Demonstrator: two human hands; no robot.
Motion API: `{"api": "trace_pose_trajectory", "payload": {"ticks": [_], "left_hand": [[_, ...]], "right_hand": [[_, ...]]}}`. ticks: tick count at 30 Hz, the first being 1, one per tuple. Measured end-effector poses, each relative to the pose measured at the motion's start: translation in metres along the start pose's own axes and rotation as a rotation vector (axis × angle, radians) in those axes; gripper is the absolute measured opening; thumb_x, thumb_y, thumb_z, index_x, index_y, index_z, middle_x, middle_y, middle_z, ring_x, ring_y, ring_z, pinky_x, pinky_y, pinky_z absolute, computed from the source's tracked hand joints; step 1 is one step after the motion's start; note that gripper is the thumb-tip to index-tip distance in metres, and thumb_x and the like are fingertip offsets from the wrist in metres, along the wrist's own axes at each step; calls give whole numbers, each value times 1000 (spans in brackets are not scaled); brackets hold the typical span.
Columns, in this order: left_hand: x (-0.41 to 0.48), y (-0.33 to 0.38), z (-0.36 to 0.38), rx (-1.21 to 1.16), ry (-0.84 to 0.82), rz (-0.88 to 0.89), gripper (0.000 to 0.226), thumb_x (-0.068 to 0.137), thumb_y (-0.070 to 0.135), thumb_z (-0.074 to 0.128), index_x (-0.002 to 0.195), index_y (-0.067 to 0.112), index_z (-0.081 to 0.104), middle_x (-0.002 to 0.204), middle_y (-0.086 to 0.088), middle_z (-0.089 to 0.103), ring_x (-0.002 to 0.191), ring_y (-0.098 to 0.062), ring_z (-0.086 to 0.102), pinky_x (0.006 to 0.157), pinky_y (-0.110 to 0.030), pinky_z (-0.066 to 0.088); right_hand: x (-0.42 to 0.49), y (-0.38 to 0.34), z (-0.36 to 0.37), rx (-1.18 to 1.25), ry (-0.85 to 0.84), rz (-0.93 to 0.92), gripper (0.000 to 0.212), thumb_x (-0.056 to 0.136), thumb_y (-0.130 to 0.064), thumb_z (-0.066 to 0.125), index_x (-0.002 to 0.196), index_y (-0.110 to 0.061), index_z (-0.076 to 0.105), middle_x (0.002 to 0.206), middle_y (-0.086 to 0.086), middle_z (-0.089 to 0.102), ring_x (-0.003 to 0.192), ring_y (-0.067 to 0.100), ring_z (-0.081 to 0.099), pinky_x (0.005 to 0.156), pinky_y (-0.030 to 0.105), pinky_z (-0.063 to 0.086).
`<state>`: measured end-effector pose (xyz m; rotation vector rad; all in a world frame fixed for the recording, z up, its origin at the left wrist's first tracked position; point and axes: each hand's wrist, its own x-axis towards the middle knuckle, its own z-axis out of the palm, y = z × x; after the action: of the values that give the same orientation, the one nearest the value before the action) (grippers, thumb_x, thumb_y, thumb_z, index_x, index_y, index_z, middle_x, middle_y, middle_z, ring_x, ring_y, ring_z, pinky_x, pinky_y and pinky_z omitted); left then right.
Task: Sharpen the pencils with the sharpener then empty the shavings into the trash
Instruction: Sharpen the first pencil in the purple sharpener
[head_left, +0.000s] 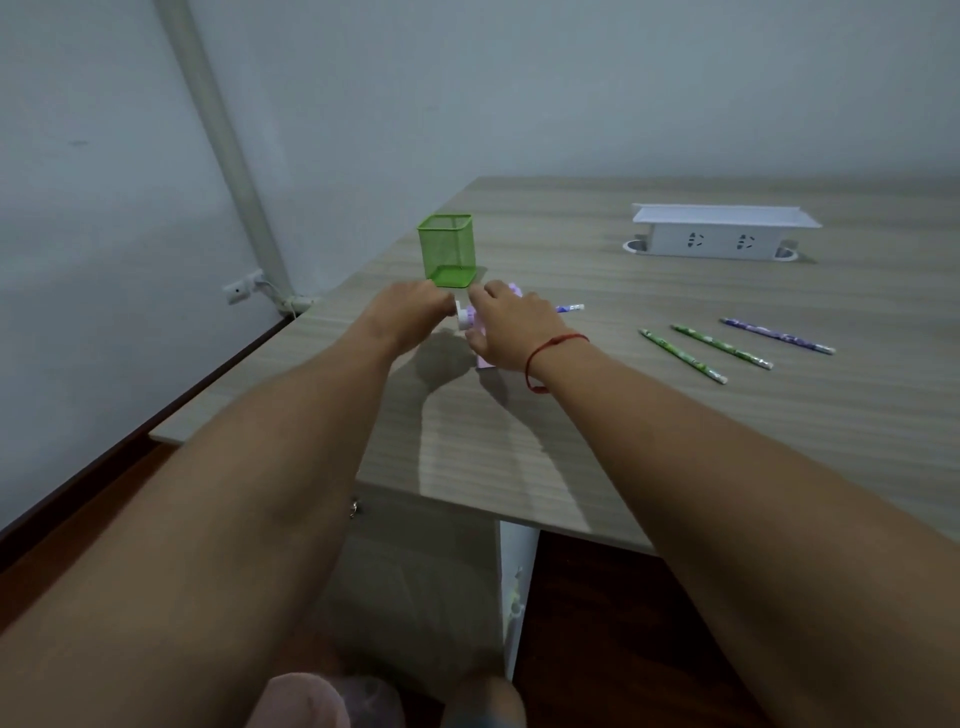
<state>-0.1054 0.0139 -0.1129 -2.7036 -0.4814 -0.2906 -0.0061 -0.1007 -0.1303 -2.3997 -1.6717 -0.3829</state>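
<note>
A small pink and lilac crank sharpener (470, 322) stands on the wooden desk (571, 415), mostly hidden under my hands. My right hand (511, 332) grips its body from above. My left hand (410, 312) pinches the white crank at its left side. A purple pencil (570, 308) pokes out to the right from behind my right hand, lying in line with the sharpener. Three more pencils lie on the desk to the right: two green ones (683, 356) (722, 346) and a purple one (777, 335).
A green mesh pencil cup (448, 249) stands just behind the sharpener. A white socket box (722, 231) sits at the back right of the desk. The desk's left edge runs close to the wall. Below the front edge are a cabinet and dark floor.
</note>
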Motion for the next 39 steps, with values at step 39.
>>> {"api": "trace_pose_trajectory", "payload": {"ticks": [39], "left_hand": [[2,-1,-27,35,69,-4,25,100,14,40,113,8,60,104,-24,64,97,-42,61,76,-44,47]], "right_hand": [[4,4,-12,-31,-33,-13,44,98,-37,44,135,-14,43,136,12,50,117,33,55,91,39,45]]}}
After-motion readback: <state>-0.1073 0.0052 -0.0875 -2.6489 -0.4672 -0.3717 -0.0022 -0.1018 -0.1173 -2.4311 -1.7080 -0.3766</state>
